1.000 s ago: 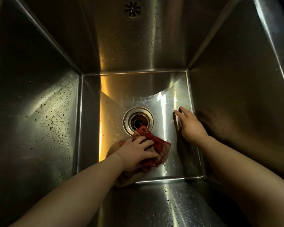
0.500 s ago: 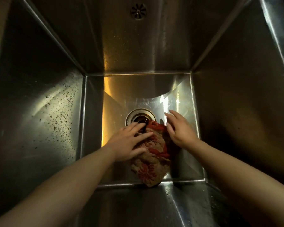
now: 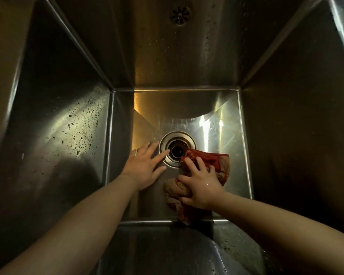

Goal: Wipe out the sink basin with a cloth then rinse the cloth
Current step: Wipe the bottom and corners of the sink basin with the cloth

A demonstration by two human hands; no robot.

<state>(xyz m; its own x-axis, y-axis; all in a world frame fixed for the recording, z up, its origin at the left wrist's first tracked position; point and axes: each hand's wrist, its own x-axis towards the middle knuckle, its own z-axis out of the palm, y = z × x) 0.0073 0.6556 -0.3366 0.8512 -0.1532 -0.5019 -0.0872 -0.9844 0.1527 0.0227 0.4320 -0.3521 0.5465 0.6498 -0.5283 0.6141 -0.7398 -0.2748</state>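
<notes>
We look down into the steel sink basin (image 3: pixel 187 108). The red patterned cloth (image 3: pixel 220 161) lies bunched on its floor, touching the drain (image 3: pixel 177 149) from the right, under our right hand (image 3: pixel 201 187) (fingers spread, pressing down); our left hand (image 3: pixel 145 165) rests flat, fingers apart, left of the drain

Left hand (image 3: pixel 145 167) lies flat, fingers spread; right hand (image 3: pixel 201 186) apparently presses downward, fingers splayed and slightly bent.

Red and tan patterned cloth (image 3: pixel 206 161), grey steel sink basin (image 3: pixel 216 120) streaked with amber reflection, left wall speckled with dark droplets
</notes>
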